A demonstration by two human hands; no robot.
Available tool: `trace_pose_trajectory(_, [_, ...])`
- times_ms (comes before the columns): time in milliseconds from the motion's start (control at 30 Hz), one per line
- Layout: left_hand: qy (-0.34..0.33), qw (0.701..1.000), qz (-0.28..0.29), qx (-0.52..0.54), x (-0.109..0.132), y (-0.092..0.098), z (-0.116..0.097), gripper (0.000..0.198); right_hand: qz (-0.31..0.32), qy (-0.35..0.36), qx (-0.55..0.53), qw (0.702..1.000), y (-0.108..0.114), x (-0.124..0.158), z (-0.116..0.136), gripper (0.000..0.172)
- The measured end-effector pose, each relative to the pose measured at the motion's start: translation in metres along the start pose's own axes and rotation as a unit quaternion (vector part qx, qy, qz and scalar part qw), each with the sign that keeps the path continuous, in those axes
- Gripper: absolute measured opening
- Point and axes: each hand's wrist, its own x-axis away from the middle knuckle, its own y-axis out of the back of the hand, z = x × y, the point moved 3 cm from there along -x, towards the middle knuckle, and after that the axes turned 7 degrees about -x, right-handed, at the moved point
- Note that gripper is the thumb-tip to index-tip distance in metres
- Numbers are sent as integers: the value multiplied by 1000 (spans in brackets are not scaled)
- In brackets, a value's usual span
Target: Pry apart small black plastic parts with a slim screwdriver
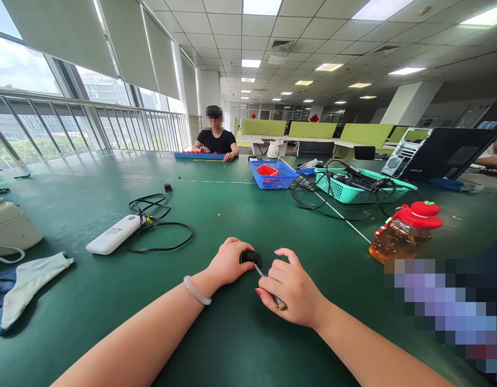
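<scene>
In the middle of the green table, my left hand [230, 262], with a pale bangle [197, 291] at its wrist, is closed on a small black block-shaped part [251, 258] and steadies it at the tabletop. What the part is, I cannot make out. My right hand [287, 287] grips a slim screwdriver [278, 301] with a metal shaft and a brownish handle end; the index finger is lifted off it. The shaft slants up and left, and its tip meets or nearly touches the front of the black part.
Left lie a white power strip [116, 234] with its looped black cable and a work glove [30, 285]. Farther back are a blue basket [272, 180], a teal basket [348, 193] heaped with cables, and a red-lidded jar [405, 231]. A person [216, 138] sits across the table.
</scene>
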Motion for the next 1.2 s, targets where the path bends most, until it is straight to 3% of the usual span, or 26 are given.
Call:
trace_pose_trajectory(233, [18,1000,4,0,0,-1,2,29,4,-12,-7,1000,-3,3,-2,32])
trace_pose_trajectory(467, [1,1000,2,-8,1,-3,3,27,23,-39,-24,999,-9,6,-4,14])
trace_pose_trajectory(733, [-5,1000,2,-9,1,-3,2,27,48,-46,-16,998,-10,5,-2,5])
trace_pose_trajectory(1200, [-5,1000,3,-13,0,-3,2,28,-47,-73,-9,996,0,1,-4,6])
